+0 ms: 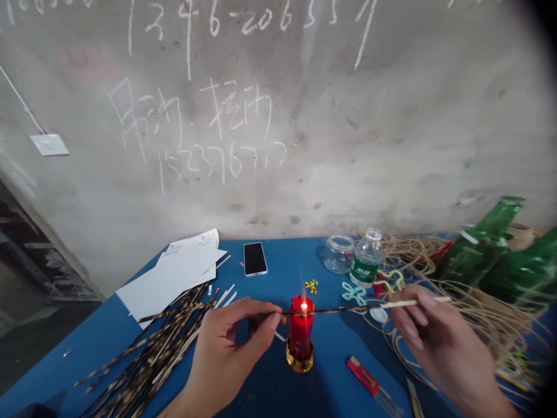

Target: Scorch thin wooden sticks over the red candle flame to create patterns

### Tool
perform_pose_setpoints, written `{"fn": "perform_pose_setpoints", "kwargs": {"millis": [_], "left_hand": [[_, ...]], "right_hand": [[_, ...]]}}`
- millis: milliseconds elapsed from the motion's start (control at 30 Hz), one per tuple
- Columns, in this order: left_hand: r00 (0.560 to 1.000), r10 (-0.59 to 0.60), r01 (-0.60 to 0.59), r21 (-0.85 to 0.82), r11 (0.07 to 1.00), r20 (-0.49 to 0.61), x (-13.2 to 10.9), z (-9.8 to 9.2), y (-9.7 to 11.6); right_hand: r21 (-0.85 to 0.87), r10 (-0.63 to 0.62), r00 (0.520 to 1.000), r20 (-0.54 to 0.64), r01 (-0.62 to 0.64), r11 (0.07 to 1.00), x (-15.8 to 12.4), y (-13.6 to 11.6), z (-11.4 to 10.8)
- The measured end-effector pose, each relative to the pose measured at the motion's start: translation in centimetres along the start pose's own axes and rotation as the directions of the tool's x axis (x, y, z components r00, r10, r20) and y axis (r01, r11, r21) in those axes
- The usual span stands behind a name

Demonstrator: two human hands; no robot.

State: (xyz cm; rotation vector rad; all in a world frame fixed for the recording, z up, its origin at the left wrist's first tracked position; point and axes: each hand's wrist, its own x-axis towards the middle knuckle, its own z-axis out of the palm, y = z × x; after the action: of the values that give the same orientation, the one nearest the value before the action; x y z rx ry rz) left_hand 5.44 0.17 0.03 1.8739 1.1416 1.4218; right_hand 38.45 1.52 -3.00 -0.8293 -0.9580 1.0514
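A thin wooden stick [337, 310] stretches level between my two hands, its left part scorched dark and its right part pale. My left hand [237, 342] pinches the dark end between thumb and fingers. My right hand [439, 331] grips the pale end. The stick's middle crosses the flame of a lit red candle [300, 334], which stands upright in a gold-coloured holder [299, 361]. Beside my left hand lies a heap of scorched sticks [152, 354]. A red lighter [365, 376] rests on the table below the stick, nearer my right hand.
On the blue table [287, 261] lie white papers [174, 270] and a phone [255, 259]. A glass jar [339, 254] and a plastic bottle [366, 258] stand at the back. Loose cord [404, 255] and green bottles [478, 247] fill the right side. A grey wall [348, 145] rises behind.
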Motion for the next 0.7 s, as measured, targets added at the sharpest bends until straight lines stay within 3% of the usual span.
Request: {"fn": "perform_pose_setpoints", "kwargs": {"millis": [233,467,600,700], "left_hand": [[0.995,0.059,-0.069,-0.122,0.99,-0.08,-1.0,-0.1,-0.5],[0.973,0.224,-0.228,-0.069,0.971,-0.053,-0.8,-0.7,-1.5],[0.974,0.214,-0.219,-0.071,0.973,-0.077,-1.1,-1.0,-2.1],[0.986,0.142,-0.152,-0.117,0.981,-0.087,-0.9,-1.2,-2.3]], "right_hand": [[0.006,-0.045,0.999,0.0,0.045,0.999,-0.6,0.2,0.2],[-0.025,0.005,0.998,-0.07,-0.006,1.0,-1.4,0.2,1.4],[-0.022,0.042,0.995,-0.086,-0.044,0.999,-1.8,0.3,2.4],[-0.021,0.076,0.993,-0.091,-0.079,0.997,-1.8,0.8,2.3]]}}
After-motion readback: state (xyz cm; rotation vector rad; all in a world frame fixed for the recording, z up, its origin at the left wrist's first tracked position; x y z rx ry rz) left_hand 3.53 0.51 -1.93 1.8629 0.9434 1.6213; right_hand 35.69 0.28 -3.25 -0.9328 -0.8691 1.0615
